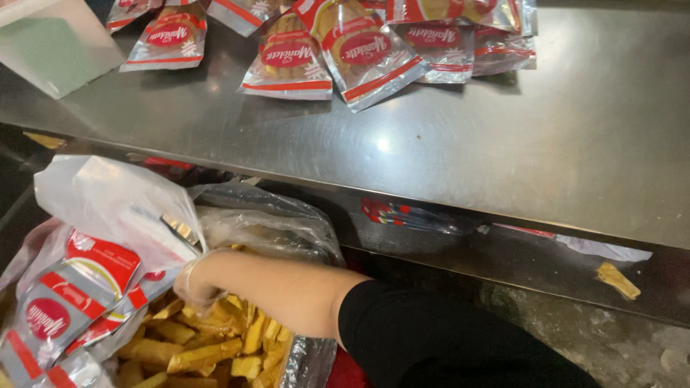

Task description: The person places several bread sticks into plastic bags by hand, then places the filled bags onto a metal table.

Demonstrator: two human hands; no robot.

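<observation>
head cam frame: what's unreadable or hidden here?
- Right hand: fingers buried in the yellow snack sticks, behind the empty pouches; grasp cannot be told.
- Left hand: not in view.
- Clear plastic bag: its depth is hidden by the arm and cut by the bottom edge.
- Filled packets on the steel table: back row cut by the top edge.
- Pale box: cropped at the top-left corner.

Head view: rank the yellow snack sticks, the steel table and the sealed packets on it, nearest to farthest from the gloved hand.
From the gloved hand:
1. Yellow snack sticks, touching, directly beneath it in the bag.
2. Steel table, above.
3. Sealed packets, at the table's far edge.
</observation>
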